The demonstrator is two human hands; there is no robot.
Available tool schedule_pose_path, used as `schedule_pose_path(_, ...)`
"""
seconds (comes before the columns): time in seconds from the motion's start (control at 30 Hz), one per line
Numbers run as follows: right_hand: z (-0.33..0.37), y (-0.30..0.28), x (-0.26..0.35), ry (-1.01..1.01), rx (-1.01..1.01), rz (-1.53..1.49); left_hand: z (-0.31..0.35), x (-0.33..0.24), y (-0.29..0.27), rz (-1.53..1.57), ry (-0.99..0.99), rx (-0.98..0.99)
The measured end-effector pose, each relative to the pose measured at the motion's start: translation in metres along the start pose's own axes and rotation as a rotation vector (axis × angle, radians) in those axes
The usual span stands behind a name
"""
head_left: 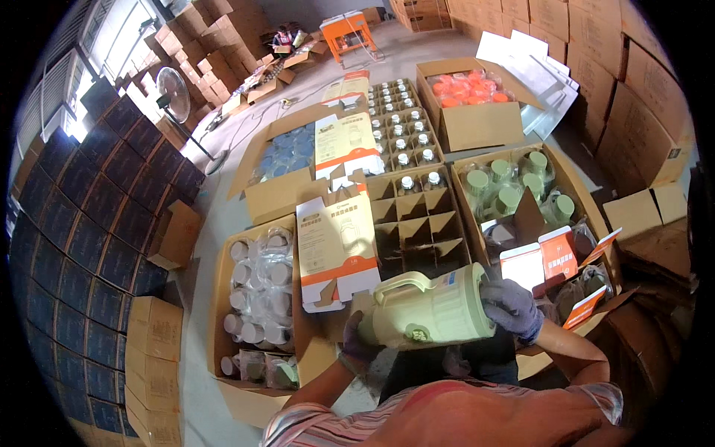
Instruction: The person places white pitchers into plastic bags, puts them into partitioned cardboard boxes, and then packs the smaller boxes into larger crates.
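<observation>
A pale green thermos jug (447, 309) with a loop handle lies sideways in front of my body, its narrower end to the left. My left hand (360, 341), in a dark glove, is closed round that narrower end. At the wide base, my right hand (514, 309) in a grey-purple glove grips the rim, its fingers partly hidden. Just beyond the jug is a divided carton (468, 237) with bare cells at its near end and white-topped bottles (406, 183) farther back. Printed cream and orange boxes (335, 235) stand left of the dividers.
At left a carton holds white-capped containers (277, 274) in plastic; at right another holds green-topped ones (509, 200). Beyond are blue items (287, 153) and orange items (469, 88) in cartons. Stacked boxes line both sides. A fan (173, 93) and a co-worker (282, 41) are farther off.
</observation>
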State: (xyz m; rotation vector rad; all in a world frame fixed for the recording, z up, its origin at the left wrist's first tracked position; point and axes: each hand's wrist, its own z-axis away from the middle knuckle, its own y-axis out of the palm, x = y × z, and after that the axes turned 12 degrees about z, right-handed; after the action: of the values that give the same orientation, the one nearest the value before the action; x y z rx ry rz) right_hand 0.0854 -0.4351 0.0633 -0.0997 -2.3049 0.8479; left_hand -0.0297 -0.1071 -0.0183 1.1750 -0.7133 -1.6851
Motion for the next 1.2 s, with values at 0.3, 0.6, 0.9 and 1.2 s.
schedule_pose_path(0.3,0.046,0.028,-0.038,0.234,0.324,0.216,0.018,0.003,0.006,-0.132,0.173,0.015)
schedule_pose_path(0.6,0.104,0.095,-0.076,0.388,0.037,-0.143,0.016,-0.02,0.001,-0.428,0.353,0.146)
schedule_pose_path(0.9,0.043,0.065,-0.01,0.859,0.114,-0.765,0.046,-0.037,-0.005,-0.214,0.492,-0.023)
schedule_pose_path(1.2,0.061,0.101,0.028,0.577,1.024,0.408,0.075,-0.017,-0.002,0.12,0.476,-0.232)
